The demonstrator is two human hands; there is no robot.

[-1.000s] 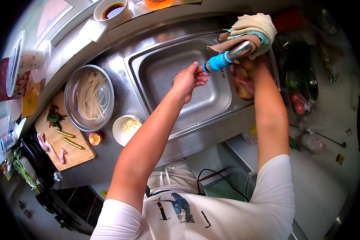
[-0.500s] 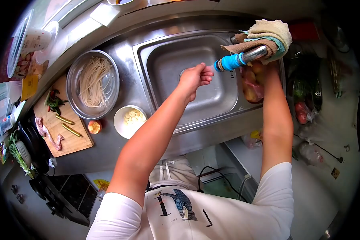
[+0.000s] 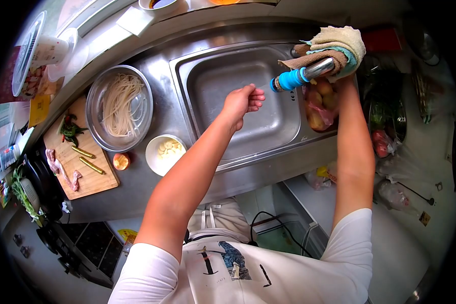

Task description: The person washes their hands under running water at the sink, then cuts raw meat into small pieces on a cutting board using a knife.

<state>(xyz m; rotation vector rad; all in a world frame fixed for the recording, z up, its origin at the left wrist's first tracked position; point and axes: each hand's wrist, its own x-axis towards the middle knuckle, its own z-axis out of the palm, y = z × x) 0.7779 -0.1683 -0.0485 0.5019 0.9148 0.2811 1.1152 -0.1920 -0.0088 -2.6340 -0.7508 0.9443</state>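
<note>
My left hand [image 3: 242, 105] is over the sink basin [image 3: 207, 96], fingers loosely bent and apart, with nothing in it. Just to its right is the blue-wrapped end of the tap [image 3: 291, 80]. Folded cloths [image 3: 344, 45], brown, teal and cream, are draped over the tap's metal neck. My right forearm [image 3: 353, 131] reaches up behind these cloths, so my right hand is hidden and its fingers do not show. Beside that forearm, a pink plastic bag of round yellowish produce [image 3: 316, 109] lies at the sink's right side.
Left of the sink stand a steel bowl of pale noodles [image 3: 121, 104] and a white bowl of peeled cloves [image 3: 165, 154]. A cutting board [image 3: 93, 182] holds meat, green pickled peppers and dark chillies. Bagged vegetables [image 3: 385, 142] sit at the far right.
My left hand has drawn slightly down and left, away from the tap's end. The faint water at its fingertips no longer shows. My right hand remains hidden behind the cloths.
</note>
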